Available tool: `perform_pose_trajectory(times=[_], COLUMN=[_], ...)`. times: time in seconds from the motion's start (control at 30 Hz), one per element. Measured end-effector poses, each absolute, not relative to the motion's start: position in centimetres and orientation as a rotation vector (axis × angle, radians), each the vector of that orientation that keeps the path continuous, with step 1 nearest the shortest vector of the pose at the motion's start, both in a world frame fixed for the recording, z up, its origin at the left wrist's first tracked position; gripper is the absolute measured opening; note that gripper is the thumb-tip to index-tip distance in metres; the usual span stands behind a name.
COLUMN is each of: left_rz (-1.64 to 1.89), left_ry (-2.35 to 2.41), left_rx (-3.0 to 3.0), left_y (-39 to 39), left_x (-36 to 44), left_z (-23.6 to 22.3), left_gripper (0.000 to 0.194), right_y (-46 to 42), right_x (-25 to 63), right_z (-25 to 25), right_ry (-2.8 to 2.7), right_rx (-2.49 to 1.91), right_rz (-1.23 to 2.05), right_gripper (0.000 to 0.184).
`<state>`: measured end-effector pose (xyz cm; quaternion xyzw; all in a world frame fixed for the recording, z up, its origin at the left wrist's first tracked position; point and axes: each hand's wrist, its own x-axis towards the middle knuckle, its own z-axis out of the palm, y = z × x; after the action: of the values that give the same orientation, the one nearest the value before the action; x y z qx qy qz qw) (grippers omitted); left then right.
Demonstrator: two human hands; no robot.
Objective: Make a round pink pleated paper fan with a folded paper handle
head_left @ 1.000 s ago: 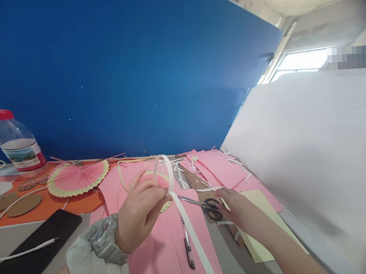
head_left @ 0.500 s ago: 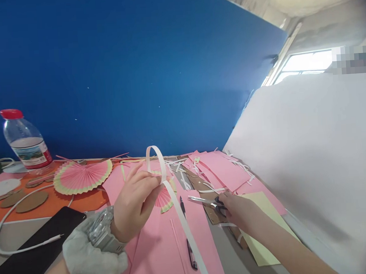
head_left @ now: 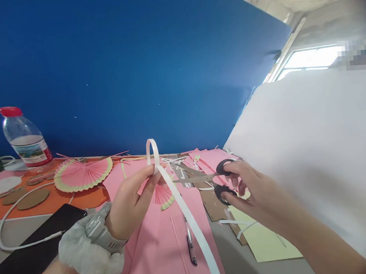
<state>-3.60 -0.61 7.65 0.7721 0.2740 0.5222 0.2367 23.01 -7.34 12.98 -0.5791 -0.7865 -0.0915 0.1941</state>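
Note:
My left hand pinches a long white strip, which loops above the fingertips and trails down toward the front edge of view. In my right hand are scissors, thumb and fingers at the black handles. Their handles are spread, and the blade tips point left, close to the strip just right of my left fingers. Below the strip lie pink paper sheets with a black pen on them. Partly behind my left hand is a small pink and yellow folded fan.
A larger pleated fan and cardboard ovals rest on an orange sheet at left. Behind them stands a red-capped bottle. A black tablet-like slab and white cable lie nearer. Yellow paper, cardboard and paper scraps are at right; a blue panel rises behind.
My right hand has lifted the scissors from the table area and brought them left to the strip, with the handles now spread. My left hand still pinches the strip, its loop slightly narrower.

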Motion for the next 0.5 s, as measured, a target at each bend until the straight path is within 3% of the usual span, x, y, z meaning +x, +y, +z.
perform_pose_trajectory(times=[0.5], left_rz=[1.374], left_ry=[0.621], left_rx=[2.278], left_y=[-1.3], left_x=[-3.0], left_z=[7.7], left_gripper=[0.021], right_y=[-5.2], right_x=[20.8], right_z=[12.9], right_ry=[-2.309], right_rx=[-1.267], right_rz=[-0.708], right_gripper=[0.016])
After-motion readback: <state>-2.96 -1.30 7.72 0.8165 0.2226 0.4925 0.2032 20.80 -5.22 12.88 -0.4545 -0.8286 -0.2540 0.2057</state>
